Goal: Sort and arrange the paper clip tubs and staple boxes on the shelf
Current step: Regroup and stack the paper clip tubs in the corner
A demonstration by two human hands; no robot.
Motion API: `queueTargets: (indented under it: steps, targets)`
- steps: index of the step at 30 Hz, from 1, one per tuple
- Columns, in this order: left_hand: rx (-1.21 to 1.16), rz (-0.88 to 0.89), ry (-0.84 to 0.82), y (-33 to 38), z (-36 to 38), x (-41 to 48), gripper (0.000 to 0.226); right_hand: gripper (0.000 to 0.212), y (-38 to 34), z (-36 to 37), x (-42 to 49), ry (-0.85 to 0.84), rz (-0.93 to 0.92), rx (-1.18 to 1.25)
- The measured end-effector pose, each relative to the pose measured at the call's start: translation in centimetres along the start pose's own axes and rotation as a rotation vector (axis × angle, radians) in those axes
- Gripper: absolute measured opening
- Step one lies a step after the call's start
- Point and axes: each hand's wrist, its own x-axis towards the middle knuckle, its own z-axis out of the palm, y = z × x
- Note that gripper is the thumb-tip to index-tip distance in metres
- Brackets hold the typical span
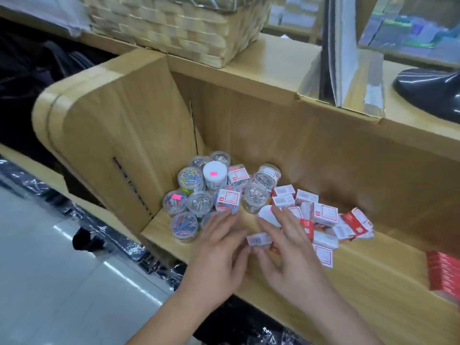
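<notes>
Several clear round paper clip tubs stand bunched in the left corner of the wooden shelf, some with coloured clips, some with silver ones. A loose heap of small white and red staple boxes lies to their right. My left hand reaches forward with straight fingers, its tips at the nearest tubs. My right hand is beside it and pinches a small white staple box between thumb and finger. A white-lidded tub sits partly under its fingers.
A wooden side panel closes the shelf on the left, and a tall back wall stands behind. A woven basket sits on the ledge above. A stack of red boxes lies at the far right. Tiled floor is at the lower left.
</notes>
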Motion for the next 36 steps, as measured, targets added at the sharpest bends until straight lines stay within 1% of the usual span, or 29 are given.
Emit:
queueTargets:
  steps: [1, 2, 3, 5, 7, 8, 10, 11, 14, 16, 17, 20, 22, 25, 27, 29, 30, 32, 34, 35, 36]
  targets:
    - [0.046, -0.042, 0.055, -1.4, -1.3, -0.8, 0.034, 0.057, -0.8, 0.8, 0.6, -0.035, -0.013, -0.014]
    - [0.107, -0.102, 0.075, -2.8, -2.4, -1.3, 0.040, 0.061, -1.5, 1.7, 1.1, -0.075, -0.027, -0.031]
    - [0.166, -0.178, 0.062, -4.0, -3.4, -1.8, 0.051, 0.066, -1.9, 2.7, 1.6, -0.120, -0.036, -0.049]
    - [0.166, -0.337, -0.027, -5.8, -4.7, -2.4, 0.070, 0.073, -2.1, 4.5, 1.9, -0.199, -0.006, -0.127]
    - [0.091, -0.420, -0.128, -6.5, -4.9, -2.6, 0.074, 0.072, -1.9, 5.9, 1.6, -0.211, 0.014, -0.221]
    - [0.102, -0.419, -0.149, -6.7, -4.8, -2.6, 0.072, 0.067, -1.8, 6.2, 1.4, -0.202, 0.012, -0.235]
    - [0.126, -0.411, -0.151, -6.6, -4.4, -2.4, 0.070, 0.049, -1.1, 6.0, 1.0, -0.161, 0.001, -0.230]
    - [0.108, -0.396, -0.142, -6.5, -4.2, -2.4, 0.069, 0.045, -0.6, 5.8, 0.8, -0.144, -0.011, -0.241]
    - [0.030, -0.279, -0.142, -6.4, -3.1, -3.0, 0.063, 0.059, 0.6, 4.4, 0.4, -0.166, -0.056, -0.306]
    - [0.017, -0.229, -0.140, -6.1, -2.5, -2.9, 0.057, 0.061, 0.8, 3.6, -0.1, -0.178, -0.095, -0.331]
    - [0.020, -0.201, -0.142, -5.9, -2.2, -2.7, 0.055, 0.058, 0.8, 3.3, -0.4, -0.164, -0.105, -0.333]
    - [0.013, -0.101, -0.165, -4.8, -1.4, -1.8, 0.050, 0.035, 0.3, 2.3, -1.5, -0.084, -0.099, -0.295]
    - [0.015, -0.072, -0.178, -4.1, -0.6, -1.3, 0.052, 0.025, -0.7, 1.5, -2.2, -0.020, -0.057, -0.241]
    - [-0.037, -0.078, -0.242, -3.0, 0.4, -0.8, 0.054, 0.030, -2.2, 0.8, -2.1, 0.031, 0.023, -0.176]
    - [-0.082, -0.084, -0.319, -2.4, 0.7, -0.6, 0.054, 0.039, -2.6, 0.9, -1.3, 0.022, 0.059, -0.134]
    - [-0.123, -0.084, -0.337, -2.0, 0.3, -0.7, 0.060, 0.051, -2.7, 1.3, -0.1, 0.019, 0.059, -0.105]
    - [-0.144, -0.086, -0.307, -2.1, -0.3, -0.7, 0.060, 0.057, -2.7, 1.4, 0.5, 0.006, 0.049, -0.099]
    - [-0.127, -0.103, -0.157, -3.0, -2.1, -0.8, 0.053, 0.068, -2.7, 1.9, 1.4, -0.052, 0.030, -0.110]
    - [-0.027, -0.145, 0.022, -4.7, -4.1, -0.7, 0.047, 0.083, -2.5, 2.5, 1.7, -0.114, 0.021, -0.148]
    - [0.033, -0.187, 0.094, -5.8, -5.0, -0.5, 0.049, 0.090, -2.5, 2.9, 1.9, -0.143, 0.003, -0.161]
    - [0.087, -0.234, 0.133, -6.9, -5.8, -0.1, 0.054, 0.092, -2.5, 3.2, 2.1, -0.158, -0.019, -0.170]
